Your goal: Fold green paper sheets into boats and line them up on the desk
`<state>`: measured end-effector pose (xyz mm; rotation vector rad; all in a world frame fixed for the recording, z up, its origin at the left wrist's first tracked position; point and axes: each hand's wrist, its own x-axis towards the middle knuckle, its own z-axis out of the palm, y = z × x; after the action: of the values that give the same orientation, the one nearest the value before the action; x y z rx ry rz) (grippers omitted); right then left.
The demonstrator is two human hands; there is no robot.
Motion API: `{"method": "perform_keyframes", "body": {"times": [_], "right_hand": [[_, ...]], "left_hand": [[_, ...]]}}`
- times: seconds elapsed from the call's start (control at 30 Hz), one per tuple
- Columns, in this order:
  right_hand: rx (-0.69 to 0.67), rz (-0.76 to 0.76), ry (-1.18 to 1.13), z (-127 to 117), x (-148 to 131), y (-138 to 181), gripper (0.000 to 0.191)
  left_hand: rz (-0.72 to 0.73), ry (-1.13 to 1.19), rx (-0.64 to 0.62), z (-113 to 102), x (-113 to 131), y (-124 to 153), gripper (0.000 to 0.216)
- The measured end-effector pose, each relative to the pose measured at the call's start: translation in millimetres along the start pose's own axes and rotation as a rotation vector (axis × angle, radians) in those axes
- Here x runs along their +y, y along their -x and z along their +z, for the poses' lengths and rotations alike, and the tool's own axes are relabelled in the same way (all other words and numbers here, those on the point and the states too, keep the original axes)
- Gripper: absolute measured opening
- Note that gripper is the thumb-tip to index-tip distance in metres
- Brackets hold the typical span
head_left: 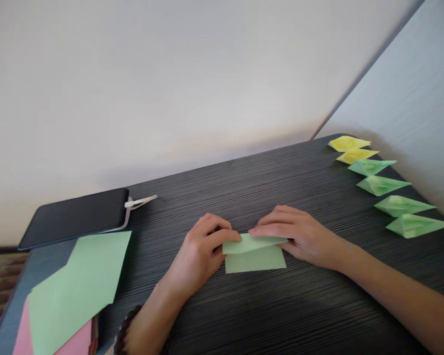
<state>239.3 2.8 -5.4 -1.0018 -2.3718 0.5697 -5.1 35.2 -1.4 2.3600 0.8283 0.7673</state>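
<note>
A small light green paper sheet lies on the dark striped table, its far edge folded over toward me. My left hand pinches the left end of the fold with curled fingers. From the other side, my right hand presses down on the fold's right end with fingers held together. A dark bead bracelet sits on my left wrist.
Several folded paper shapes, yellow and green, line the table's right edge by the wall. A stack of green and pink sheets lies at front left. A black tablet with a white cable rests at back left.
</note>
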Motion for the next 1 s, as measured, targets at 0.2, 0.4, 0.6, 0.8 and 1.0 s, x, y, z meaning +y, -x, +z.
{"method": "perform_keyframes", "body": {"times": [0.2,0.4,0.6,0.8,1.0], "right_hand": [[-0.053,-0.092,0.196,-2.4,-4.8,1.0,0.045],[-0.025,-0.040,0.148,-0.4,-2.2,3.1,0.049],[-0.040,-0.027,0.166,3.7,-3.1,2.0,0.054],[-0.054,-0.093,0.220,3.3,-3.5,1.2,0.049],[-0.104,-0.095,0.264,2.7,-3.5,2.2,0.055]], "left_hand": [[0.026,0.020,-0.067,-5.8,-5.1,-1.1,0.031],[-0.014,0.001,-0.089,-5.2,-2.7,-3.8,0.023],[-0.032,-0.024,-0.045,-2.9,-4.2,-0.7,0.023],[-0.034,-0.004,-0.069,-5.6,-7.1,-0.8,0.028],[0.070,0.054,-0.201,-15.6,-9.8,-2.0,0.043]]}}
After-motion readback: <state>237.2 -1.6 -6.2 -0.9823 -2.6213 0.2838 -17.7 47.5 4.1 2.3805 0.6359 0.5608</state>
